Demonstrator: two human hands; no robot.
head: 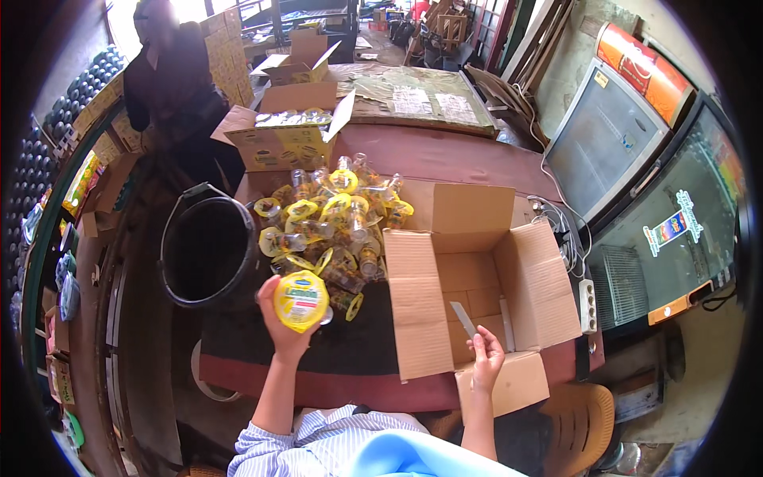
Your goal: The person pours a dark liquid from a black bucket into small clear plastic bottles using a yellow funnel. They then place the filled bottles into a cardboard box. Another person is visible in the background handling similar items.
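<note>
My left hand holds a plastic cup with a yellow printed lid, the lid facing the camera. Between the fingertips of my right hand is a narrow, flat, greyish strip, perhaps a blade; its material is unclear. That strip reaches over an open cardboard box, whose flaps are folded outward. A thin pale strip stands against the box's inner wall. Beyond my left hand lies a heap of clear plastic cups with yellow lids, tipped in various directions on the table.
A black bucket stands left of the heap. Behind it is an open carton filled with cups. Another person stands at the back left. Right of the box lie a power strip and cables, beside glass-door coolers. A chair stands at the near right.
</note>
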